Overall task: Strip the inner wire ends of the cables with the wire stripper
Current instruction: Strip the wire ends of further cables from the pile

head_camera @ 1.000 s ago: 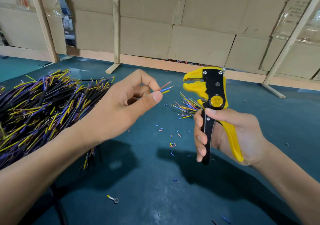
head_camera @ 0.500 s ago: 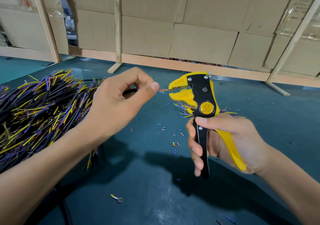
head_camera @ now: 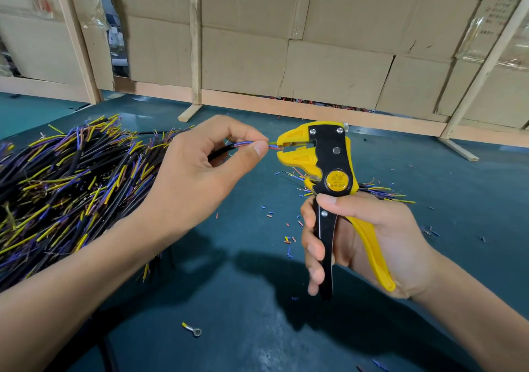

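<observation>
Back wall (head_camera: 329, 65) is flattened brown cardboard sheets, seams and tape showing, held by pale wooden posts (head_camera: 195, 37) with a wood rail along the bottom; one post foot sits on the table edge, angled braces at left and right. Gap at upper left opens onto a blurred room behind, can't tell what's there. Work surface is a dark teal table (head_camera: 243, 314), matte, hand shadows falling across the middle. Big pile of black cables (head_camera: 71, 188) covers the left side, yellow, blue and purple inner wires sticking out the ends. Smaller bunch of wire ends (head_camera: 380, 193) lies behind the right hand, partly hidden. Right hand (head_camera: 372, 243) grasps the wire stripper (head_camera: 332, 182) upright, fingers wrapped round the black handle, yellow handle in the palm, thumb across just below the round yellow pivot badge; handles apart, the tool's yellow head pointing left with its jaws slightly parted. Left hand (head_camera: 200, 171) pinches one black cable (head_camera: 226, 150) between thumb and forefinger, its coloured inner wire tips (head_camera: 274, 146) reaching the mouth of the stripper head, at or just inside the jaws. Small insulation scraps (head_camera: 289, 238), blue, red, yellow, scattered on the table between and below the hands. One ring terminal (head_camera: 192, 329) with a yellow sleeve lies alone near the front.
</observation>
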The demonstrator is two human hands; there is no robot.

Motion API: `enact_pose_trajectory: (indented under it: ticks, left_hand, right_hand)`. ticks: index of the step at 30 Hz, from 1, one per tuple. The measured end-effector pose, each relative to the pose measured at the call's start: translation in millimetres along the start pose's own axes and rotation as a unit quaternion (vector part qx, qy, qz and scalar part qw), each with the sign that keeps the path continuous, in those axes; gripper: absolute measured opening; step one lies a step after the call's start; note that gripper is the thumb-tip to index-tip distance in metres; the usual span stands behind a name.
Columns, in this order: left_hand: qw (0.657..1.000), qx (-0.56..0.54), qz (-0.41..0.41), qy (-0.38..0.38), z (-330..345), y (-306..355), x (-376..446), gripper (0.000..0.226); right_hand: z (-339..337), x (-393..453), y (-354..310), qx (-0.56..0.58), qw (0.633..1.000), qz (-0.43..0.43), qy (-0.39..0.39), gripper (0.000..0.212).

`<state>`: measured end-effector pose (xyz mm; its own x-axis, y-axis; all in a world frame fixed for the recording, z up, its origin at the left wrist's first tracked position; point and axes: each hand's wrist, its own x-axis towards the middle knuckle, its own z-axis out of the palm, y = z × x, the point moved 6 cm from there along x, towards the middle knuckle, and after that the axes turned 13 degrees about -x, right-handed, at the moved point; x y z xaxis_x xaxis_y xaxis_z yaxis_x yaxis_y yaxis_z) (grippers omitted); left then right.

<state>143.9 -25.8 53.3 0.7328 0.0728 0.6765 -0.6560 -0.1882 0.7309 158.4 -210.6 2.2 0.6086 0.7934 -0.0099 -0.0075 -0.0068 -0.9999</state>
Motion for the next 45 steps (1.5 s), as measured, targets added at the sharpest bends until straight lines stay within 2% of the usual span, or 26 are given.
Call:
enact_pose_trajectory:
  ticks: [6,14,19,23,28,35,39,42,45]
  left_hand:
    - [0.997,-0.030,-0.061,0.025,6,-7,-1,0.026]
    - [0.987,-0.108,-0.117,0.036,8,-22,-1,0.013]
    - [0.963,-0.217,-0.157,0.043,14,-26,-2,0.015]
    - [0.948,-0.250,-0.189,0.061,16,-28,-2,0.022]
    - [0.943,-0.257,-0.200,0.075,15,-28,-5,0.025]
    - [0.954,-0.245,-0.156,0.082,17,-27,-5,0.027]
    - [0.956,-0.228,-0.159,0.091,19,-27,-6,0.032]
    - [0.948,-0.241,-0.179,0.106,19,-28,-7,0.037]
    - [0.926,-0.295,-0.216,0.099,19,-28,-7,0.042]
  right_hand:
    - [0,2,4,0.007,1.000,-0.004,0.028,0.027]
    - [5,3,6,0.004,1.000,-0.018,0.002,0.027]
    - [5,3,5,0.006,1.000,-0.022,0.006,0.026]
    - [7,3,5,0.013,1.000,-0.018,0.004,0.025]
    - [9,4,5,0.018,1.000,-0.018,0.002,0.025]
    - [9,4,7,0.016,1.000,-0.015,0.002,0.026]
    - [9,4,8,0.016,1.000,-0.015,0.002,0.026]
    - [8,4,8,0.010,1.000,-0.018,0.003,0.025]
    - [10,5,9,0.007,1.000,-0.018,-0.001,0.025]
